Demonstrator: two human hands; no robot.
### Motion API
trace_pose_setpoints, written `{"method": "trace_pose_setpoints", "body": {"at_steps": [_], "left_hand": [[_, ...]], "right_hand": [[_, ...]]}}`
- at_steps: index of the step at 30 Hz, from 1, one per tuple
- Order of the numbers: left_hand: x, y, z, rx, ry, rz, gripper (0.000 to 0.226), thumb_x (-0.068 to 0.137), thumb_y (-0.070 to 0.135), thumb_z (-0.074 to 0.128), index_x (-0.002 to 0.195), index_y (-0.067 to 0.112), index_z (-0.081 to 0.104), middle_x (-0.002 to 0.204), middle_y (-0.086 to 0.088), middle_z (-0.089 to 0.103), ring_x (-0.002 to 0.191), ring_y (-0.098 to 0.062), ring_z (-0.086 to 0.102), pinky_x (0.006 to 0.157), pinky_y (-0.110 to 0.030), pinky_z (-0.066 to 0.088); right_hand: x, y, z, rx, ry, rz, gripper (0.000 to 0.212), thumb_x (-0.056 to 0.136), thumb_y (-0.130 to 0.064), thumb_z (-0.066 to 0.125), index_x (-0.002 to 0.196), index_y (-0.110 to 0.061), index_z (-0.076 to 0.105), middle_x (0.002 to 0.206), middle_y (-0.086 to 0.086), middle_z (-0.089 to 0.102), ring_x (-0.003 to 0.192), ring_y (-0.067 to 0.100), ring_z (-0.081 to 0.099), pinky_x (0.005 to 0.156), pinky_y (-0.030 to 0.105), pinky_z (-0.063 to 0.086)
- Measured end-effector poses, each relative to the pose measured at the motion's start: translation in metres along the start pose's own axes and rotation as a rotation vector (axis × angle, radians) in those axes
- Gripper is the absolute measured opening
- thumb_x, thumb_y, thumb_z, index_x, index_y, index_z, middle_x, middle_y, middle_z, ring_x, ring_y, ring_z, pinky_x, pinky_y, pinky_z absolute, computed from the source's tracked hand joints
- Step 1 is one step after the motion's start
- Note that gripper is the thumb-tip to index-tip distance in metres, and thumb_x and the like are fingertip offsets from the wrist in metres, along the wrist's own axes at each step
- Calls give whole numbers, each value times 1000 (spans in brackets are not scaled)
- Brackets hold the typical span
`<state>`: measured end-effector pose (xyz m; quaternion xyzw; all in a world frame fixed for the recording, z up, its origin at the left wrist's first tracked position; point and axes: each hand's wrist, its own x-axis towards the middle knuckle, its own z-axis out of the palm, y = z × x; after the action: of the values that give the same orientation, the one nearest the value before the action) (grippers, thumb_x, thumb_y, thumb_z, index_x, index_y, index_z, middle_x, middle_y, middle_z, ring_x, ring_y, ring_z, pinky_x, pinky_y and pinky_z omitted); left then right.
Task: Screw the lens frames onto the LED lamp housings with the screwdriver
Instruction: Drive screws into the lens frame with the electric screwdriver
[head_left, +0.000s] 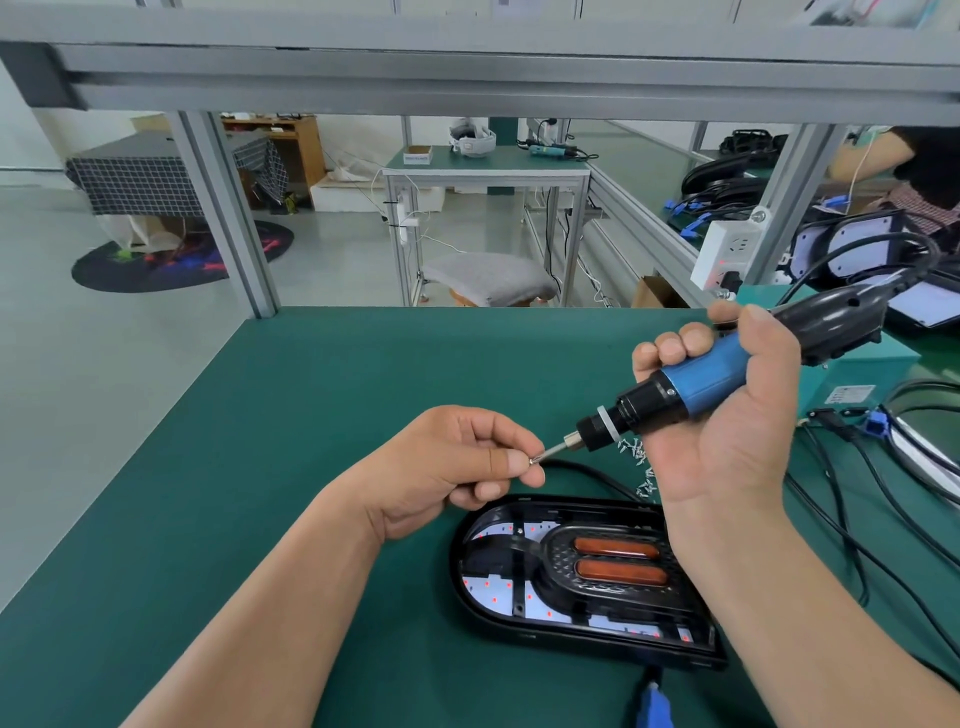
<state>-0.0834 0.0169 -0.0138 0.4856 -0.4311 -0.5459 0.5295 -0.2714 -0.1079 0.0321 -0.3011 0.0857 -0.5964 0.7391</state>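
At frame centre, the left hand (457, 467) is pinching a screw (533, 459) at the bit of the screwdriver (691, 389) that the right hand (727, 415) is gripping above the lamp housing (582, 582).

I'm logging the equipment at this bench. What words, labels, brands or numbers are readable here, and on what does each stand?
No text here is legible.
Label on the teal box: print too small to read.
White carton on the far table: dark lettering, blurred.
Sheet at the top edge: blurred.
Screwdriver and lamp housing: no marking visible.
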Motion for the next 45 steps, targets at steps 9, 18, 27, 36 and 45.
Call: {"method": "trace_pose_setpoints", "body": {"at_steps": [9, 18, 27, 36, 45], "left_hand": [[1, -1, -1, 48, 85, 31, 14, 86, 8, 75, 95, 17, 80, 101, -23, 77, 54, -9, 50, 45, -15, 34], [3, -2, 1, -1, 98, 59, 14, 88, 9, 75, 95, 21, 79, 101, -21, 78, 54, -9, 49, 45, -13, 35], [2, -3, -2, 26, 30, 62, 17, 92, 12, 72, 99, 25, 79, 100, -17, 77, 56, -9, 49, 47, -14, 34], [1, -4, -4, 45, -6, 60, 16, 93, 9, 71, 104, 20, 77, 99, -19, 76, 56, -10, 48, 48, -14, 34], [-2, 3, -5, 1, 14, 58, 27, 97, 16, 62, 118, 0, 70, 100, -21, 75, 55, -9, 41, 48, -17, 31]], "right_hand": [[-3, 6, 2, -147, 84, -75, 32, 104, -47, 65, 108, -16, 56, 81, -1, 57, 75, 16, 58, 85, 34, 55], [0, 7, 1, -93, 141, -43, 34, 103, -49, 65, 107, -17, 55, 83, -2, 57, 77, 17, 56, 87, 35, 54], [-2, 2, 2, -72, -21, 2, 17, 105, -36, 59, 111, -20, 61, 81, -2, 54, 78, 16, 53, 90, 36, 53], [-3, 0, 4, -92, -86, 16, 19, 108, -38, 57, 115, -21, 59, 81, -2, 56, 77, 15, 57, 85, 34, 53], [-3, -4, 3, 27, -35, 64, 25, 106, -42, 59, 112, -17, 56, 79, -3, 51, 73, 13, 52, 86, 33, 52]]}}
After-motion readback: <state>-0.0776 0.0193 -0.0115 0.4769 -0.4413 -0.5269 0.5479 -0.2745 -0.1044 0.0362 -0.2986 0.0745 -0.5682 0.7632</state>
